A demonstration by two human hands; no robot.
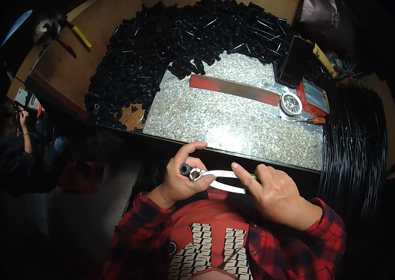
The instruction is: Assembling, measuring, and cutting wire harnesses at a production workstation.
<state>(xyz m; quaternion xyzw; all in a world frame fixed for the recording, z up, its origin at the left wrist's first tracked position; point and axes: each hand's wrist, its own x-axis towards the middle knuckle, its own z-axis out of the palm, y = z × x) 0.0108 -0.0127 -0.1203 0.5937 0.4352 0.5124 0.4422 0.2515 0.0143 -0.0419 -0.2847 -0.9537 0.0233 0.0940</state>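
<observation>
Nearest, just off the near edge of the worktop (pixel 234 128), the left grip (pixel 181 179) is curled around a short black tube (pixel 185 169) and pinches the ringed head of the pale metal pliers (pixel 225 174). The tube's end lies right beside that ring; whether they touch is hard to tell. The right grip (pixel 277 193) is wrapped about the upper handle, its thumb laid across, while the lower handle's tip shows bare and the two handles stand spread. A green bit shows beside the right fingers; I cannot tell what it belongs to.

For a clean squeeze, I'd keep the tube square to the ring and the left fingertips clear of its bite. Gathering both handles deep in the right palm should give even pressure. Bracing the wrists against the worktop's near edge could steady things.

On the worktop's right side lie a screwdriver (pixel 318 121) and a white bowl (pixel 291 103) of small bits; a reddish bar (pixel 234 90) crosses its middle. Beyond its far edge rises the heap of black parts (pixel 183 35).
</observation>
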